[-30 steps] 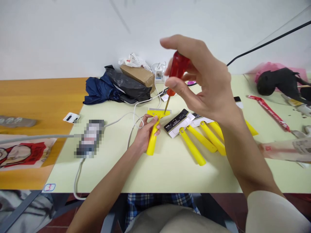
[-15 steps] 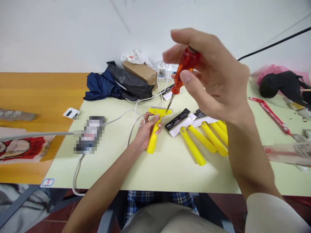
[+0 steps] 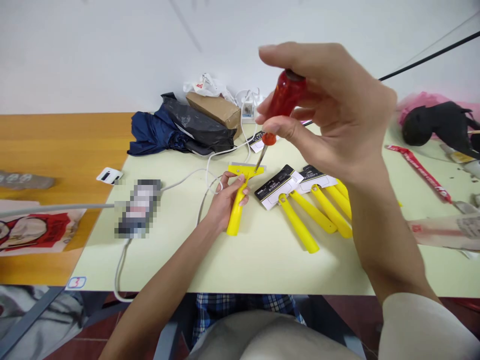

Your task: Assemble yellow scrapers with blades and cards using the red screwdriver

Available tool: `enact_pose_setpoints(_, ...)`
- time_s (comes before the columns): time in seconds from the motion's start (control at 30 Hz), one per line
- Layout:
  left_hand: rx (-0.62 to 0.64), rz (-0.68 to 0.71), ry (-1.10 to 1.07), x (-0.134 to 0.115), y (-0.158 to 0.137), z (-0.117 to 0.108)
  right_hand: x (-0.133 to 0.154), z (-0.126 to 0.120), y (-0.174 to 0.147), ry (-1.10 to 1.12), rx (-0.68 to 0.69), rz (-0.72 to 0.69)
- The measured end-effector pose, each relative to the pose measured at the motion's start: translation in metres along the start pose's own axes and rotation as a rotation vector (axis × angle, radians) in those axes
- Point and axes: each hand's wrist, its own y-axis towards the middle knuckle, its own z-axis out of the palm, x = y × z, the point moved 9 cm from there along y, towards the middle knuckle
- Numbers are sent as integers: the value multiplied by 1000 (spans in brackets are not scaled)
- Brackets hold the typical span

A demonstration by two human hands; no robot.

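Note:
In the middle of the head view my left hand [image 3: 225, 202] is closed round a yellow scraper [image 3: 236, 215], near its head. The scraper's wide head with a grey blade edge points away from me. My right hand [image 3: 333, 105] grips the red handle of a screwdriver [image 3: 287, 94], thumb and fingers round it. The screwdriver slants down to the left, and its tip meets the right side of the scraper head, at a screw. Right of my left hand lie several more yellow scrapers [image 3: 300, 225], their heads under black-and-white cards [image 3: 279, 186].
At the back are a dark blue and black bundle [image 3: 161, 127], a cardboard box [image 3: 215, 110] and white cables. A pixelated device [image 3: 138, 207] lies left. A red strip [image 3: 420, 172] and a black object [image 3: 435, 127] lie right.
My right hand has turned slightly and its fingers have shifted on the screwdriver handle. The screwdriver's tip stays at the scraper head. My left hand keeps its hold.

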Motion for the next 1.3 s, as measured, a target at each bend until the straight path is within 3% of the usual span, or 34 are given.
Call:
enact_pose_setpoints(0.17,-15,-15,-9,3,-1,-1,0,3,-2,-104,17,21)
enact_pose_setpoints(0.27,-16,-11,-9,2,0,-1,-1,8,-1,3,58,31)
enact_pose_setpoints(0.33,-13,-7,-3,1,0,-1,2,4,0,49,15,13)
enact_pose_setpoints(0.47,3,-14,9,0,-1,2,0,-6,-1,-179,-44,83)
enact_pose_setpoints(0.53,2,-15,9,0,-1,2,-1,-5,-1,-257,-3,126)
enact_pose_setpoints(0.67,-25,-12,-11,0,0,-2,2,6,-2,-90,80,86)
enact_pose_setpoints(0.77,-19,-12,-14,1,0,-1,0,8,-1,-6,29,45)
enact_pose_setpoints(0.93,-2,-18,-4,2,0,0,1,7,0,-108,-73,-84)
enact_pose_setpoints(1.3,-9,-26,9,2,-1,1,-17,6,5,-30,33,228)
